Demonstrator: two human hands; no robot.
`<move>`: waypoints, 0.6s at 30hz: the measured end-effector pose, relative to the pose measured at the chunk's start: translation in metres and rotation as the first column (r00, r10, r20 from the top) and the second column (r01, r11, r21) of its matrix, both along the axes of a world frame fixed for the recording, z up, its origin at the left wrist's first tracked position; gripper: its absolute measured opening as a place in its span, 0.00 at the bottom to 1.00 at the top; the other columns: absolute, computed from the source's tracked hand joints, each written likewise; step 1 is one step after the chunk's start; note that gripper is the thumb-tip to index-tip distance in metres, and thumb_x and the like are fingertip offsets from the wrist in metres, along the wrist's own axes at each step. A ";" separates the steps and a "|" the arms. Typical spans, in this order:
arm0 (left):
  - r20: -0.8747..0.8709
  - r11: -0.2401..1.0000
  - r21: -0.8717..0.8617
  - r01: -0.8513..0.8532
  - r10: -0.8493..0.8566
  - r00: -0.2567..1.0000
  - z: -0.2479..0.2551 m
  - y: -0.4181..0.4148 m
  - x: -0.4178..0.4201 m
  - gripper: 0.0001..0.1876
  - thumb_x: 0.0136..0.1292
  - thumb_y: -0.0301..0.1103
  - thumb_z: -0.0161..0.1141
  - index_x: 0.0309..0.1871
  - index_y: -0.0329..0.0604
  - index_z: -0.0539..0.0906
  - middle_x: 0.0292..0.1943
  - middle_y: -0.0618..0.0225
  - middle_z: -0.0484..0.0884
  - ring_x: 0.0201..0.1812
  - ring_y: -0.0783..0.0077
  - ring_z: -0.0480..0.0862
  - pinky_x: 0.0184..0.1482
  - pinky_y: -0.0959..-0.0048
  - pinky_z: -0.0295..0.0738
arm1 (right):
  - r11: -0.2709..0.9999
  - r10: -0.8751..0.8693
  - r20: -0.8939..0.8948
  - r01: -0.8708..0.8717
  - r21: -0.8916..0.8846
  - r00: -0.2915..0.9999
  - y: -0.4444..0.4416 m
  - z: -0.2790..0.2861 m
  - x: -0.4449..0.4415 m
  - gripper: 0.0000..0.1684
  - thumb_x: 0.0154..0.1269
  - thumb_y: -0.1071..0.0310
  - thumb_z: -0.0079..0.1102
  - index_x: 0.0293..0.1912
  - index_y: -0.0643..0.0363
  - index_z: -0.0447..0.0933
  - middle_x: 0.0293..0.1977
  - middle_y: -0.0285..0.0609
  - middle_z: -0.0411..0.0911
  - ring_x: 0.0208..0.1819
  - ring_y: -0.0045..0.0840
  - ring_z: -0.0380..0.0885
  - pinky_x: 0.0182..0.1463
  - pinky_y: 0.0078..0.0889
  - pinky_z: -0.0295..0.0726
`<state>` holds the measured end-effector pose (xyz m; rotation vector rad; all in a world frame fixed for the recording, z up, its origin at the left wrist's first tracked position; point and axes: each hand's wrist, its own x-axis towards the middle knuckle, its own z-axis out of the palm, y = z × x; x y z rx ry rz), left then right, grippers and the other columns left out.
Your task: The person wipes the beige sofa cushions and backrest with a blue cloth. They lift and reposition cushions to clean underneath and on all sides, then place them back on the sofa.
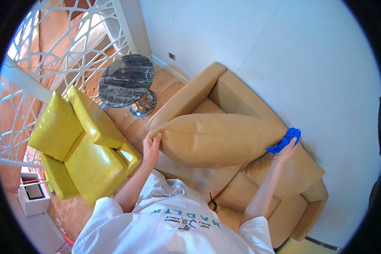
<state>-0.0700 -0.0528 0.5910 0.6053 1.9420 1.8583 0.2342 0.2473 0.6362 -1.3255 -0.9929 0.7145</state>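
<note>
A large tan cushion (219, 139) is held across in front of me, over the seat of a tan sofa (177, 109). My left hand (151, 147) grips its left corner, thumb on top. At the opposite end, my right hand (287, 146) is closed on a bright blue cloth (292, 135) and presses it against the cushion's right corner. The right fingertips are partly hidden by the cloth. Below the cushion, the bare sofa seat shows, and a second tan back cushion (292, 174) leans along the wall side to the right.
A yellow armchair (95, 158) with a loose cushion stands to the left. Beyond it is a round black marble-patterned table (127, 79) on a shiny metal base. A white lattice screen (79, 38) rises behind them. The pale wall (273, 57) runs along the sofa's back.
</note>
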 end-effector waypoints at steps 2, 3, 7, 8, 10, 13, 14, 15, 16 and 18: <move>0.014 0.993 -0.016 -0.119 0.119 0.993 0.007 -0.002 -0.011 0.13 0.66 0.35 0.49 0.42 0.34 0.77 0.35 0.70 0.79 0.37 0.78 0.73 0.43 0.77 0.68 | 0.993 0.082 0.020 -0.083 0.082 0.996 -0.021 0.001 -0.035 0.27 0.69 0.56 0.42 0.56 0.70 0.66 0.49 0.50 0.73 0.45 0.31 0.72 0.51 0.31 0.69; 0.016 0.984 -0.034 -0.176 0.177 0.984 0.010 -0.006 -0.019 0.13 0.66 0.35 0.49 0.42 0.34 0.78 0.34 0.70 0.78 0.37 0.78 0.72 0.43 0.76 0.68 | 0.996 0.085 0.147 -0.089 0.019 0.985 -0.048 0.015 -0.061 0.26 0.70 0.57 0.41 0.56 0.71 0.66 0.48 0.51 0.73 0.44 0.31 0.72 0.50 0.32 0.70; -0.062 0.997 0.056 0.046 -0.043 0.997 -0.003 0.009 -0.026 0.15 0.66 0.36 0.48 0.48 0.34 0.73 0.40 0.68 0.77 0.40 0.75 0.75 0.46 0.76 0.69 | 0.691 0.401 0.730 -0.706 0.156 0.553 -0.174 0.027 -0.165 0.28 0.62 0.57 0.50 0.58 0.59 0.65 0.59 0.52 0.63 0.59 0.38 0.61 0.62 0.44 0.56; -0.057 0.997 -0.002 0.078 -0.078 0.995 -0.005 0.010 -0.023 0.15 0.65 0.36 0.48 0.49 0.35 0.72 0.43 0.68 0.76 0.42 0.75 0.76 0.45 0.77 0.70 | 0.526 0.441 0.825 -0.847 0.081 0.353 -0.197 0.022 -0.191 0.29 0.59 0.57 0.52 0.60 0.56 0.64 0.63 0.51 0.59 0.65 0.40 0.57 0.66 0.48 0.51; 0.230 0.965 0.260 0.023 -0.085 0.969 -0.042 0.000 -0.035 0.14 0.65 0.37 0.48 0.46 0.36 0.73 0.41 0.68 0.77 0.41 0.76 0.76 0.42 0.78 0.71 | 0.360 0.518 0.838 -0.932 -0.032 0.172 -0.234 0.012 -0.230 0.35 0.57 0.49 0.52 0.61 0.55 0.62 0.64 0.49 0.57 0.66 0.44 0.52 0.67 0.52 0.46; 0.211 0.988 -0.012 -0.151 0.150 0.966 -0.014 0.012 -0.024 0.16 0.69 0.41 0.45 0.40 0.36 0.76 0.35 0.70 0.78 0.36 0.80 0.74 0.37 0.79 0.70 | 0.462 0.467 0.878 -0.874 -0.147 0.100 -0.215 -0.013 -0.220 0.37 0.56 0.46 0.51 0.62 0.54 0.61 0.65 0.47 0.56 0.68 0.41 0.50 0.68 0.52 0.44; 0.210 0.987 0.034 -0.154 0.144 0.967 -0.013 0.011 -0.026 0.17 0.69 0.42 0.44 0.38 0.36 0.76 0.34 0.70 0.77 0.35 0.80 0.73 0.37 0.78 0.69 | 0.494 0.451 0.890 -0.848 -0.192 0.062 -0.205 -0.019 -0.210 0.38 0.56 0.46 0.51 0.62 0.54 0.61 0.65 0.47 0.55 0.68 0.41 0.49 0.68 0.52 0.43; 0.209 0.982 0.086 -0.166 0.145 0.967 -0.013 0.010 -0.029 0.18 0.69 0.43 0.44 0.37 0.36 0.75 0.33 0.71 0.76 0.35 0.80 0.72 0.37 0.77 0.68 | 0.613 0.359 0.933 -0.762 -0.209 0.033 -0.183 -0.026 -0.191 0.37 0.56 0.47 0.51 0.63 0.53 0.60 0.65 0.46 0.55 0.68 0.40 0.49 0.68 0.53 0.42; 0.222 0.984 0.117 -0.136 0.107 0.969 -0.013 0.010 -0.030 0.18 0.70 0.44 0.43 0.37 0.36 0.75 0.32 0.70 0.75 0.35 0.80 0.71 0.39 0.75 0.67 | 0.718 0.267 0.964 -0.664 -0.207 -0.012 -0.155 -0.028 -0.165 0.37 0.57 0.48 0.50 0.63 0.53 0.60 0.66 0.46 0.54 0.69 0.40 0.48 0.68 0.54 0.41; 0.153 0.999 0.027 -0.019 0.014 0.988 -0.026 0.008 -0.031 0.18 0.70 0.43 0.42 0.39 0.35 0.75 0.34 0.69 0.76 0.37 0.78 0.71 0.40 0.75 0.67 | 0.864 0.129 0.992 -0.489 -0.115 -0.006 -0.095 -0.040 -0.108 0.29 0.63 0.55 0.45 0.61 0.54 0.63 0.66 0.43 0.55 0.69 0.42 0.46 0.69 0.53 0.39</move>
